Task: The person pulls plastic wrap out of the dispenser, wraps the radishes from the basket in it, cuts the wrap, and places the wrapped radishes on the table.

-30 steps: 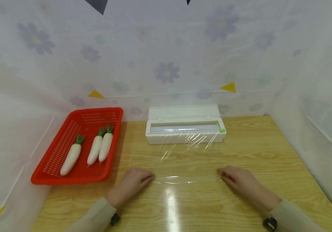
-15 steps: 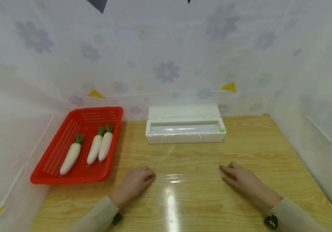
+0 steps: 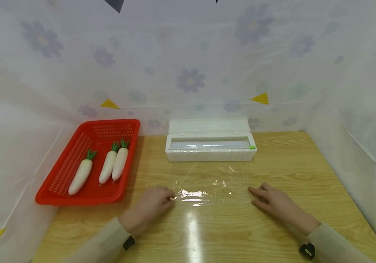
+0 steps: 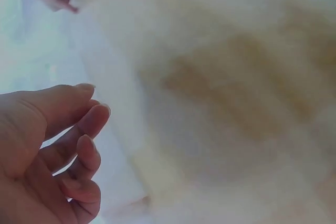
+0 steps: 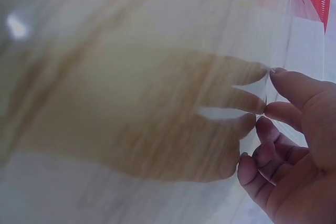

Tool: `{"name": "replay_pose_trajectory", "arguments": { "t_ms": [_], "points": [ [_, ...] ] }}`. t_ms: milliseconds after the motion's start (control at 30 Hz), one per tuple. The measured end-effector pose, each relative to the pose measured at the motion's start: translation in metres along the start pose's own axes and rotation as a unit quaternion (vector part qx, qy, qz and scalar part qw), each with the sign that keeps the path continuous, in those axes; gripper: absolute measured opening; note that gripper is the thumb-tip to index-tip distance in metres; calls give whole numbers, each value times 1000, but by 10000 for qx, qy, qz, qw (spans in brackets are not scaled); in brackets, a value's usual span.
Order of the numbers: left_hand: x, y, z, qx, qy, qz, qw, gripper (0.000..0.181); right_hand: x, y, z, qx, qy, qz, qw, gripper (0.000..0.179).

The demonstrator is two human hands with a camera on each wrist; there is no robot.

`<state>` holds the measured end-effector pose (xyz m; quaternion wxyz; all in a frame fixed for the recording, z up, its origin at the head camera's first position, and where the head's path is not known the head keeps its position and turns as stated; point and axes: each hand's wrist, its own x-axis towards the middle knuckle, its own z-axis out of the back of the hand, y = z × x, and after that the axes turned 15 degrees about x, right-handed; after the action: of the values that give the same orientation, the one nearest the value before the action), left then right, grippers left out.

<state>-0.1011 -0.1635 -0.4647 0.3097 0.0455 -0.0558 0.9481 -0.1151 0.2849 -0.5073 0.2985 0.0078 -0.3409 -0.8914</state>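
Note:
A thin sheet of clear plastic wrap [image 3: 207, 182] runs from the roll [image 3: 207, 145] in a white dispenser box [image 3: 209, 156] over the wooden table. My left hand [image 3: 153, 204] is at the sheet's near left corner. Thumb and forefinger [image 4: 94, 116] meet in a pinch there; the film between them is too clear to see well. At the right edge is my right hand [image 3: 271, 202], thumb and forefinger apart. Its fingertips [image 5: 275, 72] touch the shiny tabletop, which mirrors them.
A red basket [image 3: 66, 201] with three white radishes [image 3: 81, 177] stands to the left. The dispenser's lid [image 3: 209, 126] is raised at the back. Flowered sheeting [image 3: 188, 47] walls the table's back and sides.
The right hand has spread its thumb and forefinger and shifted slightly. The left hand stays near the corner, and the wrap beside it now shows brighter wrinkles.

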Motion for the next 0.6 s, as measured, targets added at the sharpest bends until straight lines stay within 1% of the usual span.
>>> {"name": "replay_pose_trajectory", "arguments": {
  "t_ms": [67,167,200,300,433,533,600],
  "points": [
    [2,0,15,-74,63,-29,9999,6,0,0,0,-5,-17,1,10000,43],
    [7,4,43,58,167,50,9998,8,0,-1,-1,-23,-29,-21,10000,43],
    [9,6,52,123,176,107,9997,9,0,-2,-1,-20,-29,-35,10000,43],
    [14,18,78,231,116,413,9988,10,0,-2,0,8,9,-105,9999,43],
    [20,46,102,75,-197,814,9965,10,0,-2,0,54,83,-180,9998,43],
    [22,70,114,-104,-372,1115,9930,13,0,-2,0,53,90,-164,9998,42],
    [22,86,120,-234,-424,1327,9900,13,0,-2,-1,40,61,-101,9999,42]
  ]
}}
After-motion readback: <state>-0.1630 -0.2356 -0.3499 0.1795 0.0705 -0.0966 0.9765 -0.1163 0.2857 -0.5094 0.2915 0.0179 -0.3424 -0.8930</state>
